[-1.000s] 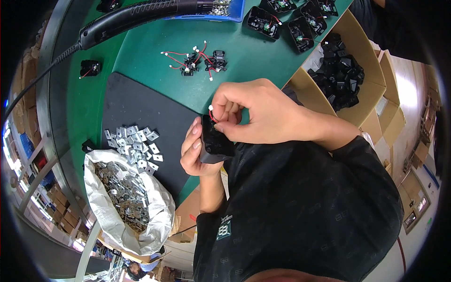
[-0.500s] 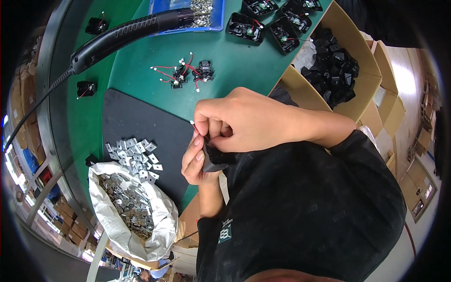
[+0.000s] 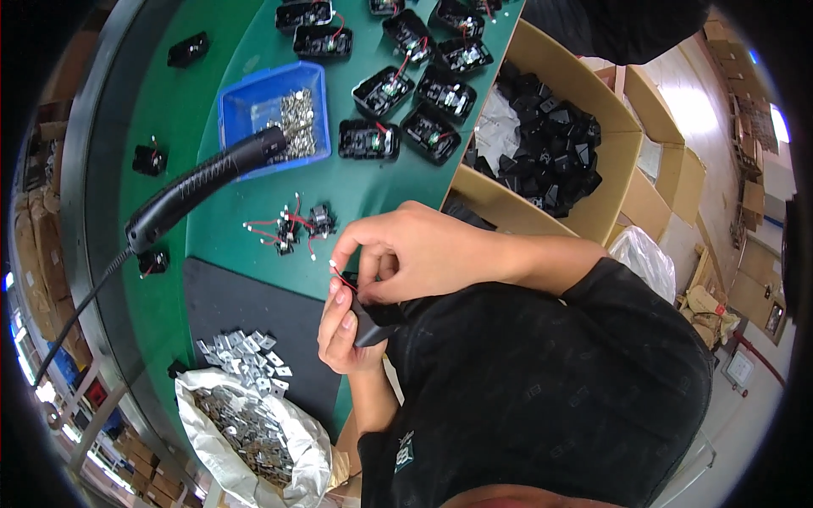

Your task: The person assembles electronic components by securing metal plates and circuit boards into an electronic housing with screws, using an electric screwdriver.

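Near my chest, my left hand is closed around a black plastic housing, which tilts with its open side toward my right hand. The fingers of my right hand are curled and reach into the housing; what their tips grip is hidden. A thin red wire with a small white connector sticks out between the two hands. Beyond them on the green table lies a small group of black parts with red wires and white plugs.
A blue bin of screws sits ahead, with a black corded power screwdriver across it. Several wired housings stand at the far right. A carton holds black parts. Metal plates lie beside a white sack.
The view has shifted, so the table's things sit lower in the picture and more of the far side shows. Both hands stay at the housing, with the right fingers still inside it.
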